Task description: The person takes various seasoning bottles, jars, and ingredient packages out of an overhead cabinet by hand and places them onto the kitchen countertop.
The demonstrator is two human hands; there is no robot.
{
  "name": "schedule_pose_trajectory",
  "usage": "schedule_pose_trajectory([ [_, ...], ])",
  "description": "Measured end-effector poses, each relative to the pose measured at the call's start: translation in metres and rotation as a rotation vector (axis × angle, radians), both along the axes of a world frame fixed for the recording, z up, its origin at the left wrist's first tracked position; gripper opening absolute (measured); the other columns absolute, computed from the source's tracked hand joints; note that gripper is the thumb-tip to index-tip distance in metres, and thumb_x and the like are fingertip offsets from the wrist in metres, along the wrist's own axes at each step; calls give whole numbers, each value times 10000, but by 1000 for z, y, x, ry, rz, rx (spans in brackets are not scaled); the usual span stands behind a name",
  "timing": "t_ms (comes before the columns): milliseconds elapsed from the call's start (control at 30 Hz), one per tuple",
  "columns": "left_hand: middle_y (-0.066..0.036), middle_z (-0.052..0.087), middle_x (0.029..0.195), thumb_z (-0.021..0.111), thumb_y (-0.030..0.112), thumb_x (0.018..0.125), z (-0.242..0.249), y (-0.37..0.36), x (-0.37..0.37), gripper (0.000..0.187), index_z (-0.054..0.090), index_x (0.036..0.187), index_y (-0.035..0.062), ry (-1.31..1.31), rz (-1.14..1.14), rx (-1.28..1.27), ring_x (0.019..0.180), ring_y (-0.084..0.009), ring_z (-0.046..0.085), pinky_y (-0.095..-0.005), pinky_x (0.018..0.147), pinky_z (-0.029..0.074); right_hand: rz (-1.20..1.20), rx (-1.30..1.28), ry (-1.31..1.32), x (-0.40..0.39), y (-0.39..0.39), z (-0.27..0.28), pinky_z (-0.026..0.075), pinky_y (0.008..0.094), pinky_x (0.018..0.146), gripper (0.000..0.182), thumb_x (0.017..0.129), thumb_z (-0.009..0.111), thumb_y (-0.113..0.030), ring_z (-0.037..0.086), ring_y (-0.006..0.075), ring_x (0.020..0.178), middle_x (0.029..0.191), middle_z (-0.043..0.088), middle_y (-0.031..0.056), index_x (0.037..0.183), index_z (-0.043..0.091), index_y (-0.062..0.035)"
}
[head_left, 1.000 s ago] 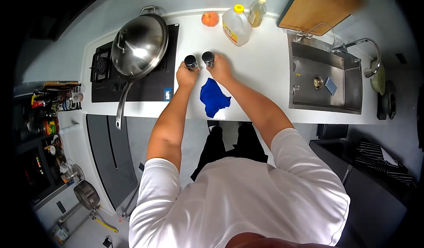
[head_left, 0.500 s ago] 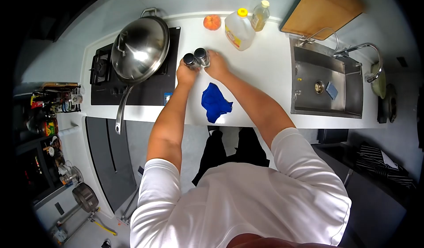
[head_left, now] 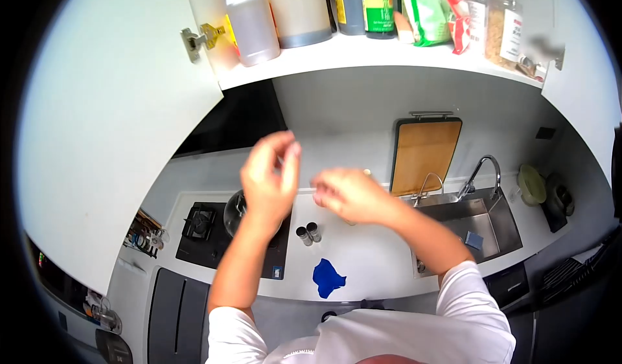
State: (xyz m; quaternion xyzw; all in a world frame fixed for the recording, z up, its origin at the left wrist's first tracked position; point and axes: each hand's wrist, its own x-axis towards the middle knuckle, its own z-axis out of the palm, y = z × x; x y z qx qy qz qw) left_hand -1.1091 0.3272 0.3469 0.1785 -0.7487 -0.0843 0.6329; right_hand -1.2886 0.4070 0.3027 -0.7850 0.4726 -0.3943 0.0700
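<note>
Jars (head_left: 304, 236), two: clear-bodied, black-capped; placed side by side on the white counter (head_left: 376, 267), right of the hob (head_left: 207, 250), beyond the blue cloth (head_left: 328, 278).
Left hand (head_left: 269, 176): raised, thumb and fingers parted, nothing held; the pan lid (head_left: 234, 214) partly covered by it.
Right hand (head_left: 353, 194): raised, fingers bent; grip cannot be told.
Shelf (head_left: 382, 53): bottles (head_left: 251, 30) and packets (head_left: 424, 14) held overhead, between opened doors (head_left: 110, 118).

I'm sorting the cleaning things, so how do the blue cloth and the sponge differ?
The cloth is deep blue; the sponge is a paler, greyer blue. The cloth lies rumpled with an uneven outline, while the sponge is a neat rectangle. The cloth is on the white countertop, the sponge in the steel sink. Both are blue.
</note>
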Motion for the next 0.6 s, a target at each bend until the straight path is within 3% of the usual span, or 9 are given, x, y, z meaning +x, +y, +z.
schedule_pose_trajectory([
  [67, -84, 703, 858, 728, 56, 941, 63, 4, -8, 206, 696, 1131, -16, 216, -39, -79, 701, -156, 652, -274, 655, 536, 26, -285, -170, 6, 11, 78, 570, 379, 704, 234, 945, 722, -188, 699, 252, 778, 930, 707, 139, 1106, 663, -28],
  [133, -180, 694, 1087, 722, 122, 934, 110, -17, -13, 365, 641, 1253, -35, 143, 225, -253, 990, -292, 686, -375, 888, 551, 14, -550, -272, 9, -15, 127, 569, 375, 720, 264, 926, 733, -176, 700, 264, 781, 948, 715, 147, 1128, 671, -18],
  [167, -236, 645, 1238, 735, 157, 912, 126, -32, -22, 507, 579, 1338, -68, 141, 218, -167, 1158, -370, 637, -428, 1007, 511, -3, -620, -289, 9, -37, 151, 571, 400, 757, 273, 922, 721, -183, 710, 301, 839, 971, 721, 160, 1130, 670, -14],
  [267, -325, 565, 1352, 752, 212, 894, 152, -82, -51, 692, 463, 1404, -157, 54, 453, -157, 1294, -441, 546, -481, 1116, 433, -308, -737, -95, -3, -112, 205, 542, 444, 900, 350, 901, 704, -210, 681, 377, 1017, 1113, 704, 235, 1158, 662, 24],
  [300, -336, 556, 1361, 748, 202, 892, 159, -91, -57, 698, 454, 1411, -159, 26, 511, -101, 1299, -447, 543, -479, 1117, 433, -424, -900, -68, -13, -149, 218, 548, 399, 840, 340, 952, 704, -259, 696, 293, 941, 1053, 726, 173, 1142, 664, 20],
  [433, -348, 567, 1349, 734, 176, 890, 186, -119, -68, 667, 459, 1403, -149, 90, 595, -227, 1322, -450, 529, -467, 1129, 420, -457, -832, -110, -35, -198, 278, 547, 381, 897, 418, 957, 717, -292, 702, 274, 999, 1105, 726, 168, 1209, 656, 36],
  [533, -327, 625, 1288, 731, 175, 893, 225, -113, -63, 623, 478, 1360, -151, 65, 515, -142, 1288, -440, 571, -472, 1096, 453, -568, -952, -31, -36, -221, 306, 561, 348, 842, 330, 905, 679, -111, 726, 247, 991, 1119, 739, 211, 1186, 628, 53],
  [567, -290, 700, 1172, 714, 200, 908, 237, -106, -61, 485, 589, 1245, -125, 61, 505, 0, 1137, -440, 665, -497, 989, 520, -448, -639, -183, -31, -208, 320, 569, 368, 776, 352, 891, 643, -107, 741, 283, 937, 1075, 739, 236, 1188, 608, 78],
  [600, -290, 700, 1172, 714, 200, 908, 248, -107, -60, 485, 589, 1245, -125, 60, 504, 5, 1137, -440, 665, -497, 989, 520, -325, -322, -325, -26, -195, 332, 578, 387, 711, 375, 876, 606, -103, 756, 319, 883, 1032, 739, 260, 1189, 588, 102],
])
